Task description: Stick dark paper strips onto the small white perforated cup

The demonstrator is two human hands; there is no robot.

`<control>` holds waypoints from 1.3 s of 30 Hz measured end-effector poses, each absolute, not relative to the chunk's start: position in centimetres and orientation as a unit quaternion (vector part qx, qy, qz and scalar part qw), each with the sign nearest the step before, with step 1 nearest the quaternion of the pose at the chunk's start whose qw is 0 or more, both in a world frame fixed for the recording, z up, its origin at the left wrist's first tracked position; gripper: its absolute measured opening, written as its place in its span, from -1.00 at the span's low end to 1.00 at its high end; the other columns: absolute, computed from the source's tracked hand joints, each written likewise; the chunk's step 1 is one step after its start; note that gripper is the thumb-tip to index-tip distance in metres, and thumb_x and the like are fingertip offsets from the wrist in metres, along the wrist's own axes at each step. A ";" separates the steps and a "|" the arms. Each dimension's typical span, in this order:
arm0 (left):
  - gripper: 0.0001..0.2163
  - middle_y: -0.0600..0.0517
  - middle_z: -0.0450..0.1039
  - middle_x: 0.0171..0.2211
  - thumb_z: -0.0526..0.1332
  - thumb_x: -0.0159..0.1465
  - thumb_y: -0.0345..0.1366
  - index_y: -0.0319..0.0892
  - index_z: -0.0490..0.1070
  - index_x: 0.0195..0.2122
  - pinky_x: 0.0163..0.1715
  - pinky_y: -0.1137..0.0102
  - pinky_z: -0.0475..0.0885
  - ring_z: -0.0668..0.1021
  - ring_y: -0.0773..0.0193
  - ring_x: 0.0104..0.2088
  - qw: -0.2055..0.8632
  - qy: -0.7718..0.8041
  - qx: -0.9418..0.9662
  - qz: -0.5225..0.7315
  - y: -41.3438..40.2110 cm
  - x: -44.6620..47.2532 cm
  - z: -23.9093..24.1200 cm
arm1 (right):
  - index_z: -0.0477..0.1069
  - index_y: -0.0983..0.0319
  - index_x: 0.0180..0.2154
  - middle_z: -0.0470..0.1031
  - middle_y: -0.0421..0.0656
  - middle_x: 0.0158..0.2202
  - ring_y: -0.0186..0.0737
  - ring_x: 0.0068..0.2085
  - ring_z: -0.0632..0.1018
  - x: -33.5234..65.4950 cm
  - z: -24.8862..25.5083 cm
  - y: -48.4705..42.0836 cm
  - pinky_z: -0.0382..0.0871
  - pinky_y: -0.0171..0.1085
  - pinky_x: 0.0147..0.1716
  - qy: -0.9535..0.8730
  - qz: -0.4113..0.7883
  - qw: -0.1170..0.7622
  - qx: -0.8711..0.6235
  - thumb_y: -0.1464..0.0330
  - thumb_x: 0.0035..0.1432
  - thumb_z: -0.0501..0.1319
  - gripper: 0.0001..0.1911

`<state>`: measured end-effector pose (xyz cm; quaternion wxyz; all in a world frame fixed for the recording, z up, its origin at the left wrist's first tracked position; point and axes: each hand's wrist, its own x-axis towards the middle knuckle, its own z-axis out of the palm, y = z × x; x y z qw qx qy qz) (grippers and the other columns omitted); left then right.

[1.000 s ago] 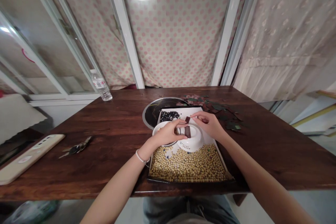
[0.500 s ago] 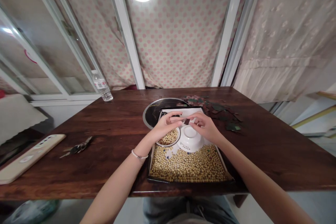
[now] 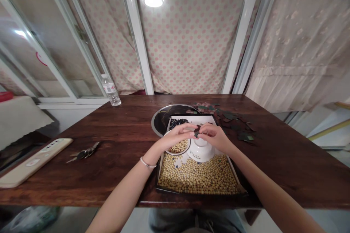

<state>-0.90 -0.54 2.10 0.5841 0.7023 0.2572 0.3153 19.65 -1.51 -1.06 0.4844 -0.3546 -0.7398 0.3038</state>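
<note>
Your left hand (image 3: 176, 136) and right hand (image 3: 216, 137) curve inward above the upturned white bowl (image 3: 201, 153) (forearms (image 3: 127, 185) angled together), both pinching a small dark piece (image 3: 197, 130) between them

The brown wooden bench (image 3: 120, 127) is occupied by a phone (image 3: 34, 162), keys (image 3: 85, 153), a bottle (image 3: 111, 91), a dark round disc (image 3: 160, 119), a tray (image 3: 202, 119) and scraps (image 3: 229, 115).

Dim overall, round white glare (image 3: 153, 0) on curtained window (image 3: 188, 43), wide-angle stretch toward edges.
</note>
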 end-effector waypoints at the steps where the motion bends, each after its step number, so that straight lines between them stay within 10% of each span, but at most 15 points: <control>1: -0.60 -0.10 0.53 -0.18 0.27 0.19 -0.14 -0.20 0.34 0.01 -0.07 0.24 0.39 0.56 0.15 -0.15 0.568 0.266 0.707 0.325 -0.5 -1.2 2.5 | 0.45 0.23 -0.44 0.48 -0.14 -0.39 -0.23 -0.33 0.48 19.7 -1.0 -1.4 0.33 -0.29 -0.43 -0.737 0.308 0.484 -0.358 0.30 0.04 0.25 -0.87; 7: -0.61 -0.13 0.51 -0.08 0.21 0.21 -0.04 -0.21 0.36 -0.07 0.10 0.19 0.26 0.49 0.10 0.01 0.444 0.341 0.670 0.488 2.0 -4.3 2.8 | 0.45 0.24 -0.37 0.42 -0.25 -0.57 -0.33 -0.57 0.42 18.0 0.4 -0.4 0.27 -0.33 -0.56 -0.720 0.355 0.426 -0.417 0.33 -0.03 0.27 -0.87; 14: -0.53 -0.20 0.54 -0.15 0.09 0.24 0.08 -0.26 0.34 -0.08 0.09 0.15 0.28 0.51 0.07 0.00 0.561 0.420 0.548 0.457 3.8 -5.2 0.3 | 0.45 0.25 -0.41 0.47 -0.18 -0.49 -0.27 -0.43 0.45 13.7 1.8 -0.4 0.21 -0.32 -0.42 -0.820 0.163 0.279 -0.472 0.50 0.00 0.19 -0.91; 21: -0.56 -0.13 0.53 -0.16 0.11 0.23 0.09 -0.23 0.40 -0.17 0.05 0.18 0.33 0.53 0.07 -0.04 0.442 0.390 0.637 0.496 3.1 -4.3 0.6 | 0.48 0.27 -0.22 0.51 -0.04 -0.38 -0.11 -0.29 0.50 12.9 1.3 -1.1 0.21 -0.29 -0.39 -0.825 0.105 0.171 -0.529 0.50 0.04 0.17 -0.78; 39: -0.71 -0.05 0.55 -0.22 0.07 0.31 -0.11 -0.20 0.46 -0.21 -0.07 0.28 0.39 0.55 0.15 -0.14 0.296 0.400 0.722 0.481 2.5 -4.3 0.6 | 0.45 0.23 -0.25 0.48 -0.09 -0.36 -0.15 -0.29 0.48 12.7 0.6 -1.3 0.16 -0.31 -0.39 -0.830 0.099 0.189 -0.515 0.52 0.10 0.12 -0.80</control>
